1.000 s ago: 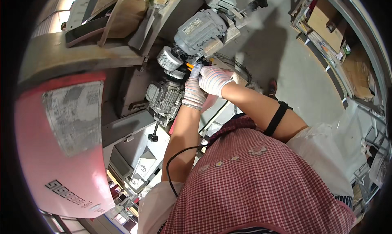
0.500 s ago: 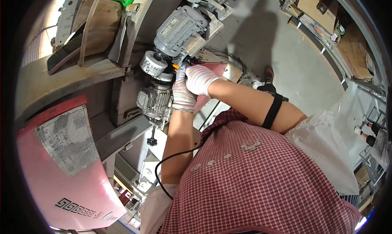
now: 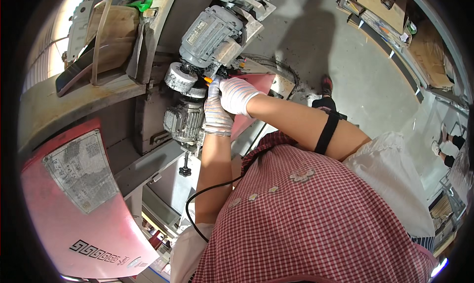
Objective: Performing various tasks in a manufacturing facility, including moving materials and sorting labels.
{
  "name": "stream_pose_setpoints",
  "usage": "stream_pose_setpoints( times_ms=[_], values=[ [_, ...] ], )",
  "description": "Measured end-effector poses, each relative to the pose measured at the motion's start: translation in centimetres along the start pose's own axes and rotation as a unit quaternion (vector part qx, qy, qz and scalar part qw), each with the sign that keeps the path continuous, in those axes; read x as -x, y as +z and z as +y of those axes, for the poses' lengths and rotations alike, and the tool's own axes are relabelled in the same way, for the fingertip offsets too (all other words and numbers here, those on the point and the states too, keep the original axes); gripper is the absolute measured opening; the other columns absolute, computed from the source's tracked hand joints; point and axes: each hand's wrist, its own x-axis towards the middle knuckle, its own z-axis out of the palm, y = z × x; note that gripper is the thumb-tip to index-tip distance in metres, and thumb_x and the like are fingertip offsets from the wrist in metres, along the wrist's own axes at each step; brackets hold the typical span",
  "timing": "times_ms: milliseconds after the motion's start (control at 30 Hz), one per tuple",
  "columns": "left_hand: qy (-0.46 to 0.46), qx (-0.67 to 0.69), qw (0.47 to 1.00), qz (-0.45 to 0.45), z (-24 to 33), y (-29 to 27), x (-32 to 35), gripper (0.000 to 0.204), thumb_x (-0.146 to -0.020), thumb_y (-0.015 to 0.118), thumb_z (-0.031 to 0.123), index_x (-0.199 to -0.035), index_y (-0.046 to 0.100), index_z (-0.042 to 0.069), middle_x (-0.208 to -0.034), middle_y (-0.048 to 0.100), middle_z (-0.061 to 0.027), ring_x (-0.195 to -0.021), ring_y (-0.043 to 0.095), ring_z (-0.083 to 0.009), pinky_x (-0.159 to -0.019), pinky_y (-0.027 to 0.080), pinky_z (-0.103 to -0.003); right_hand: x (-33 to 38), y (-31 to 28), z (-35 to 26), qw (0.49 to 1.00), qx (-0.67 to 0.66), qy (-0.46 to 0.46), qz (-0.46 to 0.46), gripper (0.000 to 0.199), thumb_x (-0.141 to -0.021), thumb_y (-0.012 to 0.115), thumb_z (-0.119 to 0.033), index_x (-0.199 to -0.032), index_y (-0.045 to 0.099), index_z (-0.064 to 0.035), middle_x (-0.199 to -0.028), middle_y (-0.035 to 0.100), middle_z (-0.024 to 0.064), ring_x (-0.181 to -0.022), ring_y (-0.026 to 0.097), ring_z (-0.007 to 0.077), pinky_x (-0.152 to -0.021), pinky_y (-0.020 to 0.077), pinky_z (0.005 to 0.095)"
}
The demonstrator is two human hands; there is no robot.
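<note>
Both of my hands, in striped knit gloves, are together beside a grimy machine. My left hand (image 3: 216, 112) reaches up with its fingers closed near a small orange piece (image 3: 208, 79); what it grips is hidden. Against it, my right hand (image 3: 239, 96) is curled, its fingertips out of sight behind the glove and dark parts. Just left of the hands is a pale, dust-smeared roller (image 3: 180, 77). A large grey motor (image 3: 210, 36) sits above, and a smaller finned motor (image 3: 182, 122) below, close to my left wrist.
A pink sheet panel (image 3: 264, 85) lies behind my right hand, with dark cables (image 3: 276, 63) beyond. A black knob (image 3: 184, 171) sticks out below the small motor. On the left are a metal ledge (image 3: 118, 88) and pink cover (image 3: 74, 223). Another person's legs (image 3: 447, 144) show far right.
The machine and both hands sit slightly further left in the picture. My hands keep nearly the same closed pose by the roller. The other person's legs at the far right have shifted.
</note>
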Motion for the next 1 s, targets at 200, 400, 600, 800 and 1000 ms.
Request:
stream_pose_setpoints(
  times_ms=[200, 400, 600, 800, 1000],
  values=[
    [0.005, -0.005, 1.0, 0.015, 0.2, -0.1, 0.5, 0.027, -0.088, 0.063, 0.036, -0.1, 0.063, 0.011, -0.097, 0.064, -0.003, -0.089, 0.061, -0.0195, -0.085, 0.049, -0.036, 0.3, -0.3, -0.6, 1.0, -0.014, 0.01, -0.022, 0.026, -0.077, 0.053, -0.014, -0.088, 0.067, 0.0033, -0.083, 0.064, 0.0281, -0.08, 0.065, 0.0403, -0.074, 0.0515, 0.0458],
    [0.003, 0.016, 1.0, 0.014, -0.2, 0.3, 0.0, 0.029, -0.087, 0.066, 0.033, -0.102, 0.062, 0.009, -0.096, 0.064, -0.0052, -0.085, 0.062, -0.0191, -0.079, 0.052, -0.036, 0.3, -0.4, -0.1, 1.0, -0.01, 0.012, -0.016, 0.026, -0.076, 0.052, -0.013, -0.088, 0.067, 0.0047, -0.084, 0.065, 0.0278, -0.08, 0.065, 0.0398, -0.076, 0.0514, 0.0453],
    [-0.001, -0.059, 0.998, -0.033, -2.5, -2.1, -3.2, 0.033, -0.089, 0.061, 0.043, -0.102, 0.062, 0.013, -0.102, 0.064, -0.0027, -0.094, 0.061, -0.019, -0.088, 0.049, -0.037, -1.0, 1.3, 3.9, 0.998, 0.058, 0.017, -0.025, 0.035, -0.08, 0.051, -0.019, -0.106, 0.061, 0.0028, -0.088, 0.066, 0.024, -0.083, 0.064, 0.0395, -0.077, 0.0508, 0.0467],
    [-0.111, -0.13, 0.972, -0.161, -5.3, -3.2, -0.4, 0.057, -0.093, 0.046, 0.054, -0.132, 0.047, 0.011, -0.128, 0.056, -0.0074, -0.12, 0.052, -0.0236, -0.104, 0.039, -0.044, -1.3, -1.5, 6.2, 0.996, 0.083, 0.013, 0.039, 0.042, -0.09, 0.046, -0.024, -0.127, 0.049, -0.0048, -0.093, 0.065, 0.0232, -0.087, 0.062, 0.0392, -0.077, 0.0487, 0.0482],
    [-0.127, -0.089, 0.969, -0.194, -5.7, -5.5, 2.5, 0.05, -0.09, 0.062, 0.036, -0.127, 0.051, 0.005, -0.126, 0.056, -0.0156, -0.116, 0.055, -0.027, -0.102, 0.042, -0.042, -2.1, -5.9, 6.8, 0.972, 0.201, 0.055, 0.109, 0.03, -0.089, 0.049, -0.024, -0.099, 0.064, 0.0006, -0.092, 0.066, 0.0234, -0.087, 0.063, 0.0402, -0.077, 0.0507, 0.0464]
  ],
)
